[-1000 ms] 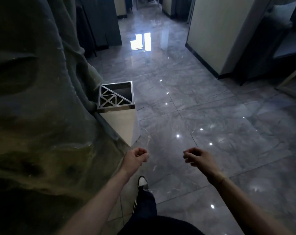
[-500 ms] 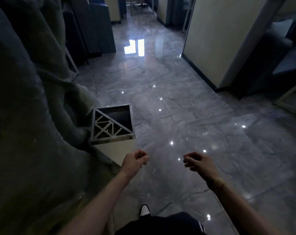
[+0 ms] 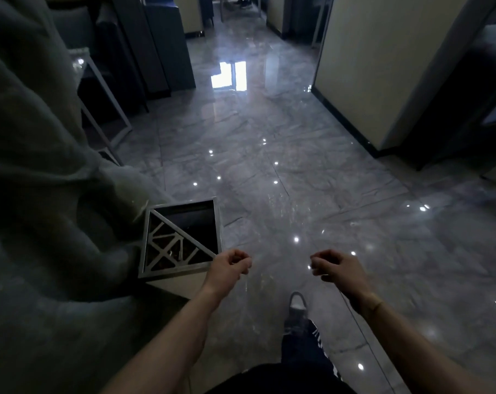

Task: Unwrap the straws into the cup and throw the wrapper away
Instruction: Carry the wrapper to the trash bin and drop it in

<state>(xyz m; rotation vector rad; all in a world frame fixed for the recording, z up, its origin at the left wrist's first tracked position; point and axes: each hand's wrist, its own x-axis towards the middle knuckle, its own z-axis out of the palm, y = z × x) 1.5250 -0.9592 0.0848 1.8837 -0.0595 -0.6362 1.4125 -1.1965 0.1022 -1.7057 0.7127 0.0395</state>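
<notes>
A square waste bin (image 3: 218, 223) with a metal rim stands on the floor at lower left. Half of its top is a lattice, the other half a dark open triangle. My left hand (image 3: 229, 265) hovers at the bin's near right corner, thumb pressed against curled fingertips. It pinches what looks like a thin clear wrapper (image 3: 245, 277), faint in the dim light and hanging below the fingers. My right hand (image 3: 337, 268) floats to the right over the floor, fingers loosely curled and holding nothing. No cup or straws are in view.
A large grey cloth-covered bulk (image 3: 42, 194) fills the left side and touches the bin. A metal-framed table (image 3: 110, 109) stands behind it. A cream partition (image 3: 369, 66) rises at right. Glossy grey tiles (image 3: 269, 155) run ahead. My shoe (image 3: 298, 301) steps forward between my arms.
I have walked forward: the bin has come closer and now lies right beside my left hand. Both hands keep the same pose.
</notes>
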